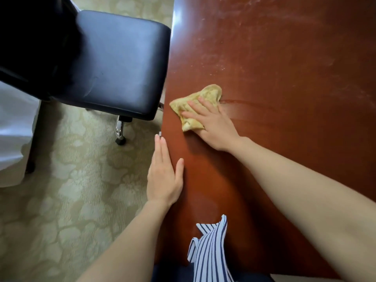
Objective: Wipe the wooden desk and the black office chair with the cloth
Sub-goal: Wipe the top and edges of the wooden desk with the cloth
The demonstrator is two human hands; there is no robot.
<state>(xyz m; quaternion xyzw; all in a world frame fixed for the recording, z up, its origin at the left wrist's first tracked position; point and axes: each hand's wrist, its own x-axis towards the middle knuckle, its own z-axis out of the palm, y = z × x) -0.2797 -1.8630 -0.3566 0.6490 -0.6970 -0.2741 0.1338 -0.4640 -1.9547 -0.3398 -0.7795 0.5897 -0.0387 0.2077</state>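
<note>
A reddish-brown wooden desk [274,68] fills the right half of the view, with pale dusty streaks across its far part. A crumpled yellow cloth [205,96] lies near the desk's left edge. My right hand [211,123] presses flat on the cloth with straight fingers. My left hand [164,174] rests flat along the desk's left edge, fingers straight, thumb on the top. The black office chair [114,62] stands left of the desk, its padded seat close to the desk edge.
Pale patterned carpet [71,190] covers the floor on the left. A chrome chair leg with a castor [120,135] sits below the seat. White fabric [14,129] hangs at the far left. My striped shirt [209,251] hangs over the desk's near edge.
</note>
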